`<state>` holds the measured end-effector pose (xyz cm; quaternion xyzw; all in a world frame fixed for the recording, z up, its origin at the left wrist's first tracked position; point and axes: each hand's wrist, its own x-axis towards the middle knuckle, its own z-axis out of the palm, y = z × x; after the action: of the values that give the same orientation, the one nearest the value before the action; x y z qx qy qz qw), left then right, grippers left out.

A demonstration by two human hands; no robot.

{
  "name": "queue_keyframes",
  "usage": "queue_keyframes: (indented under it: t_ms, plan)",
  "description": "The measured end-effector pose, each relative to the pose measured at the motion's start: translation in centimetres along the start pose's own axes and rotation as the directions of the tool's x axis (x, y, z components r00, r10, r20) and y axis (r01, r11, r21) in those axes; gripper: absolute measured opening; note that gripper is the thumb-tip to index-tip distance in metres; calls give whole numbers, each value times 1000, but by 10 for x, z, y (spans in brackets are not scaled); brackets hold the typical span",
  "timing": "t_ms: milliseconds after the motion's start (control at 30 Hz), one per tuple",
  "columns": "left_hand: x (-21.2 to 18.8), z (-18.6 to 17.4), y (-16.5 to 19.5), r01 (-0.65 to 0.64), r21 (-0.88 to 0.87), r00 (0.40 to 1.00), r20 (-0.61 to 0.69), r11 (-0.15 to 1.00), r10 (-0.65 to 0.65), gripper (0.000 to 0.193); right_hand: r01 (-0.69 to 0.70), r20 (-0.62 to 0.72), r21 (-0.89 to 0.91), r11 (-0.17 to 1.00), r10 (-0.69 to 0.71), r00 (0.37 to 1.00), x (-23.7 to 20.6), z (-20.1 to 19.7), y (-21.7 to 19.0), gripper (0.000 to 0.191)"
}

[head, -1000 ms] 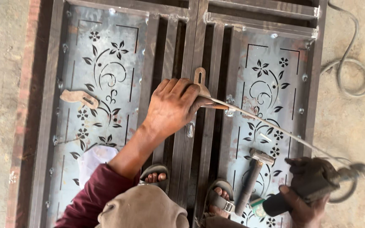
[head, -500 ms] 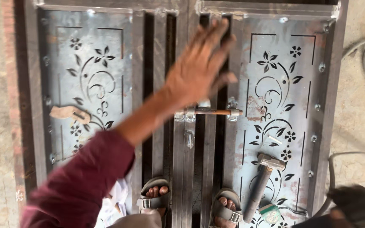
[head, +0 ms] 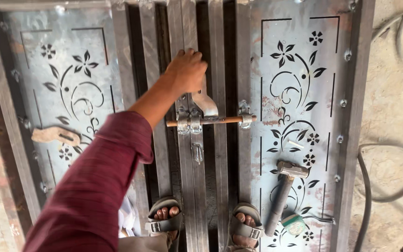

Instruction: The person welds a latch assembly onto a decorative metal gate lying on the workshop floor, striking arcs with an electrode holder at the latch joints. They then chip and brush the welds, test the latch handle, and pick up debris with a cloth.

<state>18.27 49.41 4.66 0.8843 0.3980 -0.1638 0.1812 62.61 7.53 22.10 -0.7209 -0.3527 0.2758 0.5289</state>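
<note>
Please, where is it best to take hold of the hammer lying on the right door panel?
Probably grip the hammer by its lower handle, coming from above. It lies flat, head pointing away from the feet, and the bare handle offers a long free part.

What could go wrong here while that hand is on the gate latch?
The left hand grips the latch handle close to the sliding bolt and its brackets, so fingers might get pinched. The hammer lies loose on the gate panel beside the sandalled feet; a jolt could perhaps send it onto the toes.
</note>
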Motion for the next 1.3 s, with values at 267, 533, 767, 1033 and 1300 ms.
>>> queue_keyframes:
  t_ms: [267, 533, 767, 1033, 1300]
  plan:
    - [-60, -52, 7, 83, -588, 996, 34, 804, -78, 15, -22, 159, -570, 821, 137, 978, 1, 17, -23, 109]
    - [-56, -22, 16, -109, -426, 906, -415, 898, -87, 12, 194, 329, -781, 594, 127, 936, -35, 74, -41, 115]
    - [-56, -17, 12, -40, -578, 923, -333, 815, -191, 11, 510, 497, -634, 582, -198, 845, -45, 121, -73, 87]
    - [-60, -22, 13, 66, -607, 938, -232, 792, -256, 11, 553, 519, -612, 566, -240, 820, -42, 129, -73, 82]
    - [-60, -17, 11, -11, -599, 924, -312, 801, -221, 10, 199, 273, -625, 754, -28, 962, -51, 124, -67, 102]
